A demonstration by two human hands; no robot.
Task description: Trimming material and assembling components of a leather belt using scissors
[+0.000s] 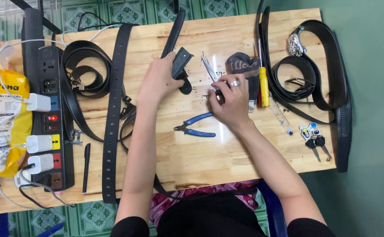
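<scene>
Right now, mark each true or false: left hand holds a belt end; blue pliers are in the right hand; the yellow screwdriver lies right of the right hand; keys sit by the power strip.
1. The left hand holds a black belt end: true.
2. The blue-handled pliers are in the right hand: false, they lie on the table.
3. The yellow screwdriver lies right of that hand: true.
4. The keys sit by the power strip: false, opposite side.

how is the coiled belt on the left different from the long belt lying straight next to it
The coiled belt is rolled into loops; the long belt lies flat, stretched across the table. The long belt shows a row of punched holes; the coiled belt shows none here. Both are black.
</scene>
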